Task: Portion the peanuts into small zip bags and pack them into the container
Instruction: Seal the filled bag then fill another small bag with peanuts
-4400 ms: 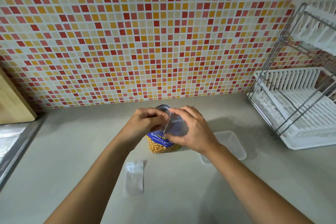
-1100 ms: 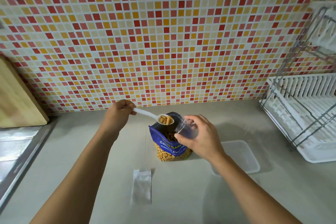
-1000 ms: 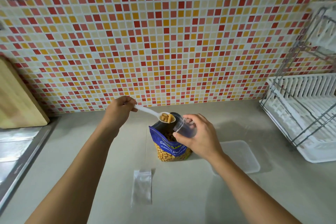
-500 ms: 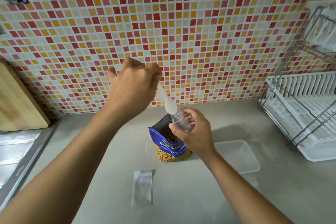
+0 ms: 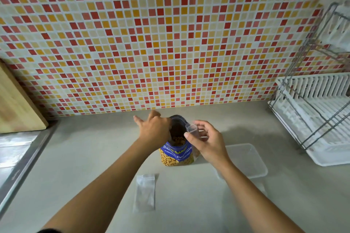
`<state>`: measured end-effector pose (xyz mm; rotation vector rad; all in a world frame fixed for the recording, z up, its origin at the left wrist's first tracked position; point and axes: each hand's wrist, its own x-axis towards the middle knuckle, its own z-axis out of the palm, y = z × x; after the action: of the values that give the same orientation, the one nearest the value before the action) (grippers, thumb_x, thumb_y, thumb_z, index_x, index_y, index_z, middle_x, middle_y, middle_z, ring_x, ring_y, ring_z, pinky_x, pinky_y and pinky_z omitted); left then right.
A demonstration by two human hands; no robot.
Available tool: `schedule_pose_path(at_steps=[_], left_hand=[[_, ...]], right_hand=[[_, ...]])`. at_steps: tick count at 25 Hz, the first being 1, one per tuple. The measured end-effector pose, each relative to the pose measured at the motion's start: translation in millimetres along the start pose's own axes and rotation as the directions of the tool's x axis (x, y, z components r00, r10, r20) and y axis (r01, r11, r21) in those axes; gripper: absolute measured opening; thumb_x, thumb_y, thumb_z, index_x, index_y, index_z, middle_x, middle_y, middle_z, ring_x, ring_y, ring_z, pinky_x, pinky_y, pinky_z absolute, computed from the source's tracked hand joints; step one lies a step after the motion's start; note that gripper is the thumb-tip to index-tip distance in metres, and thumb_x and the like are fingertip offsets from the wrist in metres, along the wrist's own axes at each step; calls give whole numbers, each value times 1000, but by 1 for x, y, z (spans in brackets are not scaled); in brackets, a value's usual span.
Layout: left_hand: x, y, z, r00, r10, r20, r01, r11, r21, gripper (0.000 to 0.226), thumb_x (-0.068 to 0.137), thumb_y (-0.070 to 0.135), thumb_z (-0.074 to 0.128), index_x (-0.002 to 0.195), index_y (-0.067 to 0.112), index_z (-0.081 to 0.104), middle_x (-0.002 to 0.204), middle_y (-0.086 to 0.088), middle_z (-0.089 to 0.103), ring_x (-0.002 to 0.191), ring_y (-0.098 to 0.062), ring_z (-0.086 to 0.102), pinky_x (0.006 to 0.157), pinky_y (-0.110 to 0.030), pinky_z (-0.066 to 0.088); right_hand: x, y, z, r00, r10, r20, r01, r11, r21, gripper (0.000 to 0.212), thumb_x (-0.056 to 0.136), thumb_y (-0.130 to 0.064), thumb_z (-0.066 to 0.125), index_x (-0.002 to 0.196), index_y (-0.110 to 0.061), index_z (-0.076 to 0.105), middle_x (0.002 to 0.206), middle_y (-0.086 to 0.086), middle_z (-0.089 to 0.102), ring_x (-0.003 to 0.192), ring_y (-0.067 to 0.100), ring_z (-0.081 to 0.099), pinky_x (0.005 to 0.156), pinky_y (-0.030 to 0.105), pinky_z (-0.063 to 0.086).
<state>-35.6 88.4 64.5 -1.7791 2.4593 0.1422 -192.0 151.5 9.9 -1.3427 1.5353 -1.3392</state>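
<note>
A blue peanut bag (image 5: 177, 154) stands open on the counter, with peanuts showing inside its mouth. My left hand (image 5: 154, 128) is at the left side of that mouth, its thumb side dipped in. The white spoon it held a moment ago is hidden behind the hand. My right hand (image 5: 206, 142) pinches a small clear zip bag (image 5: 193, 129) held open just right of the bag's mouth. A clear plastic container (image 5: 246, 159) sits on the counter to the right. An empty zip bag (image 5: 144, 193) lies flat in front of the peanut bag.
A white dish rack with a wire frame (image 5: 312, 119) fills the right side. A wooden cutting board (image 5: 15, 104) leans on the tiled wall at the left, above a steel sink edge (image 5: 11, 149).
My left hand lifted a spoonful of peanuts, tipped it over the small zip bag, then dropped back to the peanut bag's mouth. My right hand kept holding the zip bag open.
</note>
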Motion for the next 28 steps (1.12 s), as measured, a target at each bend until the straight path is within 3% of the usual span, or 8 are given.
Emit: schedule_pose_path(at_steps=[5,8,10,15,18,21,24,28], left_hand=[[10,3,15,985,-157,65,167,963,-212,23,96,28,44,102,17,63,102,-5,60,106,-23,51,103,-67,24],[15,-3,18,967,-252,33,246,898,-365,25,94,23,42,102,20,65,98,-4,60,90,-21,52,99,-53,36],[18,-7,22,959,-280,40,263,832,-489,25,92,20,44,102,17,67,95,-5,62,88,-22,54,94,-48,44],[19,-18,21,962,-271,37,237,761,-603,22,93,23,49,101,13,67,90,-3,63,87,-20,58,83,-39,54],[14,-25,14,974,-222,48,194,700,-687,18,94,21,50,100,11,64,90,0,61,83,-14,55,62,-19,45],[12,-33,13,975,-216,56,178,598,-781,15,94,16,49,94,12,64,86,0,62,85,-15,56,66,-21,44],[11,-41,10,967,-250,52,174,494,-852,15,95,10,48,91,9,62,85,0,61,92,-18,55,76,-29,42],[3,-48,1,960,-272,65,184,437,-880,18,97,10,44,94,6,61,84,-3,62,69,-10,51,57,-20,38]], right_hand=[[2,2,1,1000,-8,-1,8,999,-33,42,72,-40,77,109,-27,60,102,-13,66,91,3,63,72,15,52],[2,2,-1,1000,-17,2,17,999,-44,42,73,-40,76,109,-27,59,100,-15,65,91,2,62,70,11,51],[1,2,-5,1000,-17,10,17,999,-50,40,75,-36,76,110,-26,58,99,-17,64,91,1,61,69,9,50],[1,2,-9,999,-19,43,22,997,-77,43,76,-37,74,114,-25,57,101,-19,62,93,0,61,68,9,51],[0,1,-9,998,-15,53,19,997,-74,43,77,-37,73,115,-25,56,102,-20,61,93,0,61,67,9,51],[-1,0,-10,998,-7,58,9,999,-42,43,75,-38,75,113,-26,57,103,-17,63,93,2,61,68,11,51],[-4,-2,-13,999,-33,-4,34,999,5,56,64,-54,73,111,-28,60,103,-13,64,93,7,62,69,18,54],[-3,-4,-17,996,-70,-55,69,998,-15,54,65,-46,76,112,-27,60,103,-10,65,92,9,62,68,19,54]])
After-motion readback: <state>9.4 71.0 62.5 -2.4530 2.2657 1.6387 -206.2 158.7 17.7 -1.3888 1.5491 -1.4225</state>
